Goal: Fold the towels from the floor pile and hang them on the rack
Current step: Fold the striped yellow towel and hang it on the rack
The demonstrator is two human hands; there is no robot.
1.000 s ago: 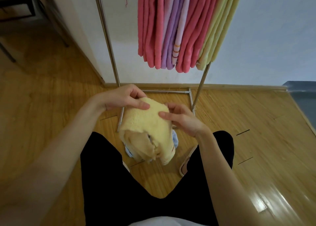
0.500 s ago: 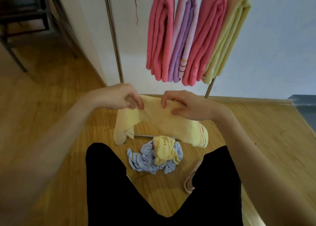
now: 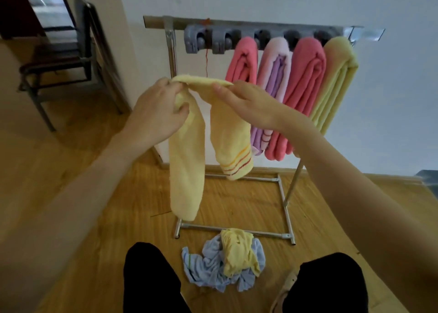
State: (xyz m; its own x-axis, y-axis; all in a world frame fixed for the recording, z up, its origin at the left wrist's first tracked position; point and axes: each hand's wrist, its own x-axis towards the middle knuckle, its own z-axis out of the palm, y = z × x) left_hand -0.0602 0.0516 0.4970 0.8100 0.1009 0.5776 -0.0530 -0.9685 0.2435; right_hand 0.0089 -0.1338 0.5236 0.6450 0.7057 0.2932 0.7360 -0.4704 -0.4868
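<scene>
Yellow towel (image 3: pixel 187 161): lifted since a second before, now draped, pinched by left hand (image 3: pixel 158 113) and right hand (image 3: pixel 246 104); folding under way, rack (image 3: pixel 279 26) hanging pending.

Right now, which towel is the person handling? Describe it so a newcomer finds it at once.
Start at the metal rack against the white wall. In front of its bare left half, both hands hold up a pale yellow towel. Unlike the folded hanging towels, its two ends dangle loose, one red-striped.
</scene>
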